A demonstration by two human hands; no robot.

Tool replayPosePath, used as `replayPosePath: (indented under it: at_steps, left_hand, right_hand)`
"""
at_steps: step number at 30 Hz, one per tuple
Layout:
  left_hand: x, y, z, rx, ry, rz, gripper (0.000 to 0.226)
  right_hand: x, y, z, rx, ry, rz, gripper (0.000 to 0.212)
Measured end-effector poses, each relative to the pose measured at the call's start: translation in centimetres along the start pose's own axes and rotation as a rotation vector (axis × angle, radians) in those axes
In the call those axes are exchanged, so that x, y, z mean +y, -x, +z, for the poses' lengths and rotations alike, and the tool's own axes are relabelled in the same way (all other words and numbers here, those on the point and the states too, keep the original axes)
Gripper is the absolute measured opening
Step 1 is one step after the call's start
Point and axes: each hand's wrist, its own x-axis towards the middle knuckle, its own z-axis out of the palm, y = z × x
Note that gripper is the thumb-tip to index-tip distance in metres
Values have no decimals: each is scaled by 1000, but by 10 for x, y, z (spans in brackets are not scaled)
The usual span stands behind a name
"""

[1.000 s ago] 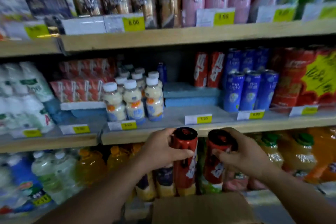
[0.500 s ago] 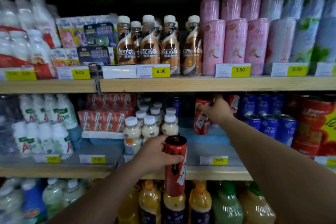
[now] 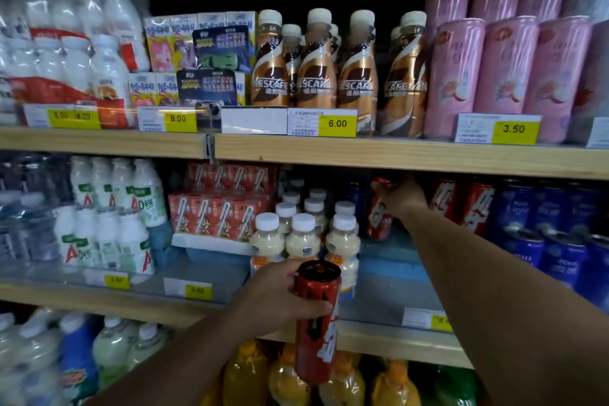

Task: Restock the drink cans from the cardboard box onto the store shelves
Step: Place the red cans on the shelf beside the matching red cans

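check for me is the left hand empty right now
No, the left hand is wrapped around a red can, held upright in front of the middle shelf.

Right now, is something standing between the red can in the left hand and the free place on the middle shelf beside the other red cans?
Nothing visible blocks it. The left hand holds its red can before the shelf edge; the small white-capped bottles stand left of the path, and the blue riser ahead looks bare.

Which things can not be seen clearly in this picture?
Head view:
- Right hand hides the top of its red can; whether the can's base touches the shelf is unclear.
- White bottles, far left: labels blurred.
- Lower price tags: digits unreadable.
- Cardboard box: out of frame.
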Motion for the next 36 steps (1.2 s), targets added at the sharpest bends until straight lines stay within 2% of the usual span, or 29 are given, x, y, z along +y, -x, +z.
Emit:
replayPosePath:
  at_steps: [5, 9, 15, 17, 19, 20, 21, 23, 24, 26, 29, 31, 33, 35, 36]
  left_hand:
    - [-1, -6, 1, 10, -7, -10, 35]
    - [1, -9, 2, 17, -13, -6, 35]
    - [9, -13, 2, 50, -25, -45, 33]
    - [13, -14, 2, 73, -48, -53, 34]
    - [19, -17, 3, 94, -62, -67, 34]
    - [22, -18, 4, 103, -67, -72, 34]
    - [27, -20, 6, 114, -75, -70, 33]
    - [38, -23, 11, 125, -92, -59, 34]
    - [44, -26, 14, 129, -88, -53, 34]
    - [53, -31, 22, 131, -52, -50, 32]
    - [63, -37, 34, 100, -18, -55, 30]
    - [66, -41, 40, 81, 15, -55, 34]
    - [69, -46, 42, 74, -6, -82, 47]
    - [70, -52, 38, 89, -126, -134, 69]
    - [69, -53, 35, 105, -160, -148, 69]
  right_hand:
    - [1, -6, 6, -18, 73, 18, 60]
    - [7, -4, 4, -87, 233, 84, 63]
    - [20, 16, -3, -193, 137, 135, 87]
    - [20, 35, -5, -88, 56, 108, 78]
    - [16, 64, -10, -78, -12, -18, 50]
    - [16, 81, -14, -177, -67, -70, 40]
    - [15, 100, -18, -343, -124, -83, 40]
    - [14, 132, -25, -669, -155, -59, 57]
    - [16, 143, -26, -731, -125, -65, 64]
    - [20, 157, -24, -670, -133, -71, 65]
    - [22, 159, -22, -424, -154, -85, 52]
    - [26, 155, -26, -342, -101, -125, 48]
    - [27, 147, -34, -283, -118, -137, 41]
    - [29, 132, -43, -185, -137, -119, 35]
    - [31, 122, -46, -124, -124, -103, 33]
